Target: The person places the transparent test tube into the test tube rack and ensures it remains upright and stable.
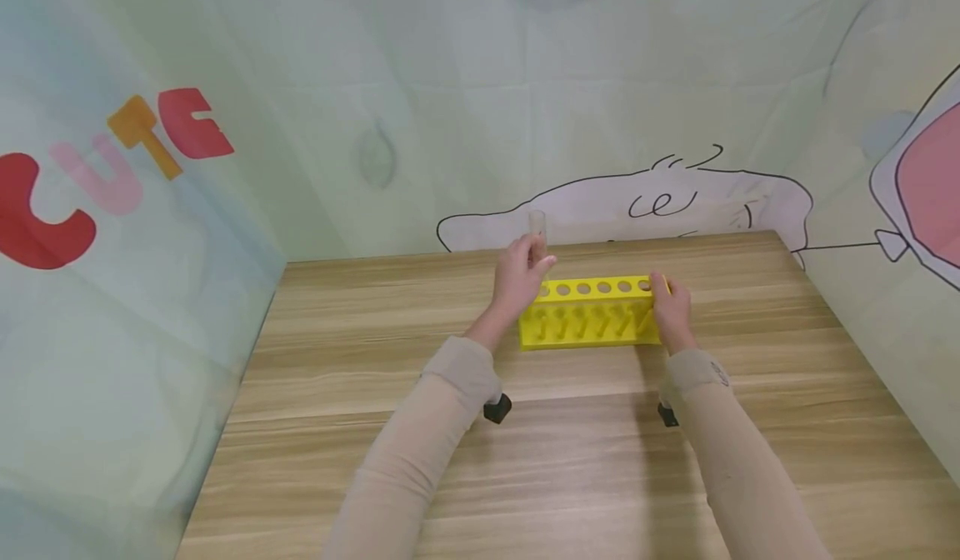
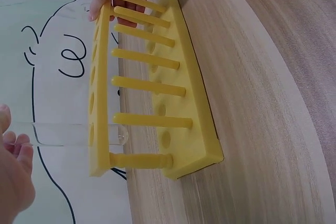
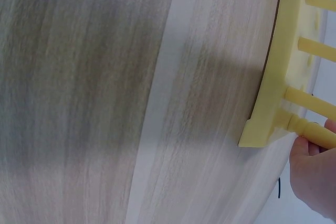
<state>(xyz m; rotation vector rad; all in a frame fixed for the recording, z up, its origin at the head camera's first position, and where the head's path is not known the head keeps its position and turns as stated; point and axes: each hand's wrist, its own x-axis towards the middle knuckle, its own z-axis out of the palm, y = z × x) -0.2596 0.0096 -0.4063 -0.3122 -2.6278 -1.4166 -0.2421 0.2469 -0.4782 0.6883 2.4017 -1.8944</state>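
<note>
A yellow test tube rack (image 1: 592, 344) stands on the wooden table, with a row of round holes along its top bar and a row of pegs below. My left hand (image 1: 517, 277) pinches a clear glass test tube (image 1: 537, 223) upright over the leftmost hole. In the left wrist view the rounded bottom of the test tube (image 2: 124, 135) pokes a little way through that top hole. At the rack's right end my right hand (image 1: 672, 310) grips the end post, its fingers wrapped about it in the right wrist view. The other holes hold no tubes.
The wood-grained table (image 1: 360, 335) extends around the rack on all sides. Behind it hangs a pale printed curtain (image 1: 337, 127) meeting the table's back edge, with further curtain at left and right.
</note>
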